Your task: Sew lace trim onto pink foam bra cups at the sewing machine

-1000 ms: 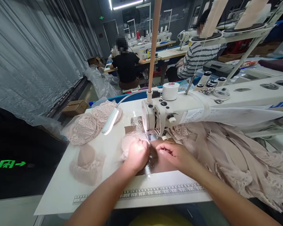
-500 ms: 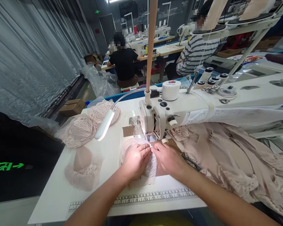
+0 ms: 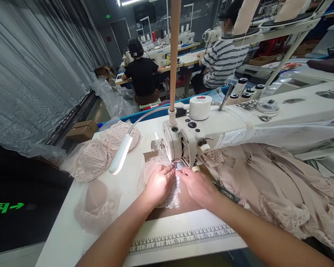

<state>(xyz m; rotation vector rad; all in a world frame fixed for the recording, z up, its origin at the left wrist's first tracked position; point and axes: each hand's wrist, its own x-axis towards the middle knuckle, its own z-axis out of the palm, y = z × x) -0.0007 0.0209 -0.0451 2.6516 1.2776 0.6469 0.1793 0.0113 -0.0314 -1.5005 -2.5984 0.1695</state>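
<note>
Right below the needle area of a white sewing machine (image 3: 206,133) lies a pale pink lace bra cup (image 3: 152,168). My left hand (image 3: 160,185) rests on the cup with its fingers pressed together, gripping the lace near the presser foot. Opposite it, my right hand (image 3: 196,183) pinches the lace edge, fingertips almost meeting those of the left. The stitching point is partly hidden behind my fingers. Under the cup, a brown patch (image 3: 167,214) covers part of the white table (image 3: 136,237).
Lace cups (image 3: 91,159) are piled at the left, with a sheer piece (image 3: 96,205) nearer me. A lamp (image 3: 121,154) hangs over the table. Beige lace fabric (image 3: 267,185) heaps at the right, beside scissors (image 3: 225,191). Two people sit at machines beyond.
The lace cup has turned and slid forward under the machine, both hands moving with it. More of the brown patch shows in front. The camera view has shifted slightly.
</note>
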